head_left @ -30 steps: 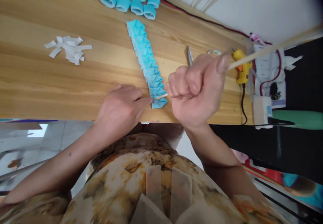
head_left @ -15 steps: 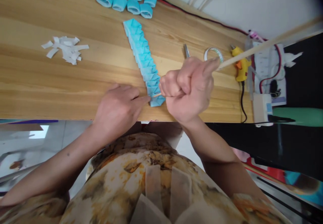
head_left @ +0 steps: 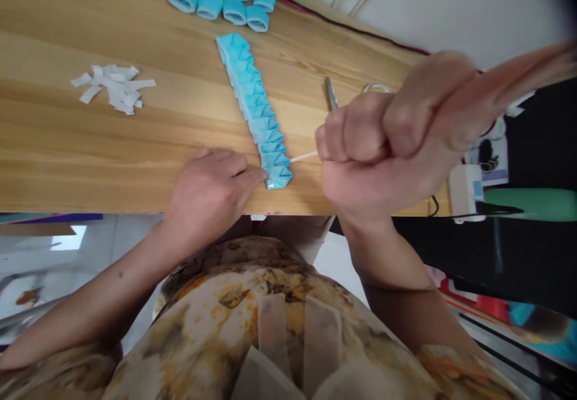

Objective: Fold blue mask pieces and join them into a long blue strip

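Note:
A strip of overlapping folded blue paper pieces slants across the wooden table towards its front edge. My left hand rests at its near end, palm down, with the index fingertip against the left side of the strip. My right hand is raised to the right of the strip, fingers wrapped round a thin wooden stick. The stick's pale tip pokes out below the fist and meets the right edge of the strip. Its upper part is hidden by the fist and thumb.
Several blue paper rings stand at the back. White paper strips lie in a loose pile on the left. A metal tool and a tape roll lie behind my right hand. A white plug block sits at the right edge.
My right hand has moved right and up towards the camera with the stick, whose tip has shifted from the strip's near end to its right edge. My left hand stays put.

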Demonstrator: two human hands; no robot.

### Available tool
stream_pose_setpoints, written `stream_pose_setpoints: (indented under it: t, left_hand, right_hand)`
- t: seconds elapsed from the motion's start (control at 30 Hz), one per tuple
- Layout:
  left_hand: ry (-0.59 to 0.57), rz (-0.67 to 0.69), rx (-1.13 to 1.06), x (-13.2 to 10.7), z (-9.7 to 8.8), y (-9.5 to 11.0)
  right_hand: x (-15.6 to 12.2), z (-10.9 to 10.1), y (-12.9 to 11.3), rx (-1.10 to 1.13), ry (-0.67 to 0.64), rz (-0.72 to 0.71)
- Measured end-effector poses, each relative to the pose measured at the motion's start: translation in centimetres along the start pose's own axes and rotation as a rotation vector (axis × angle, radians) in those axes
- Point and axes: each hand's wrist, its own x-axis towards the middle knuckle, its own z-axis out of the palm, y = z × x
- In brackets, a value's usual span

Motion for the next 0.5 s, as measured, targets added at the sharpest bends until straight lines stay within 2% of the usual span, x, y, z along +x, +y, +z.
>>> stream_pose_setpoints:
  t: [0.13,0.27,0.33,0.43,0.5]
  left_hand:
    - [-0.007,-0.007,0.005,-0.1,0.1,0.0]
    - [0.013,-0.006,-0.016,-0.1,0.2,0.0]
    - [-0.011,-0.012,-0.018,-0.1,0.1,0.0]
    - [-0.045,-0.036,-0.023,0.0,0.0,0.0]
    - [-0.051,-0.056,-0.043,0.0,0.0,0.1]
  right_hand:
    - [-0.4,-0.8,1.1,0.028,-0.118,0.004]
    - [-0.3,-1.2,0.4,0.012,0.0,0.028]
    - [-0.3,-1.2,0.1,0.014,0.004,0.017]
    - [-0.5,-1.6,1.4,0.068,-0.055,-0.023]
    - [-0.6,-1.9,2.6,0.025,-0.131,-0.02]
